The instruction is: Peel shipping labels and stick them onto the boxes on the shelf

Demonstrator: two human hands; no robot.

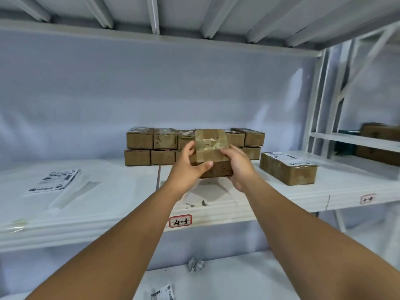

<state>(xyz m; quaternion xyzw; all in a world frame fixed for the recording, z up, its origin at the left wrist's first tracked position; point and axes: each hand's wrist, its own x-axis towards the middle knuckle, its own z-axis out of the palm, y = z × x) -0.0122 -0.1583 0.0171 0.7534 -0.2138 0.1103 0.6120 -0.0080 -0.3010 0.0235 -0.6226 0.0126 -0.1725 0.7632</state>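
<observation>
Gripping a small brown taped cardboard box (211,146) from both sides: left hand (186,165) on its left edge, right hand (238,165) on its right. Held just above the white metal shelf (134,198), before the stacked brown cartons (149,146) at shelf's back.

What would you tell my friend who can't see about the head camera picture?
The left hand and right hand hold a taped brown box over a white shelf. Stacked boxes sit behind, a labelled box lies right, label sheets left.

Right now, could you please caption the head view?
Left hand and right hand hold a taped box over the shelf; label sheets left, labelled box right.
</observation>
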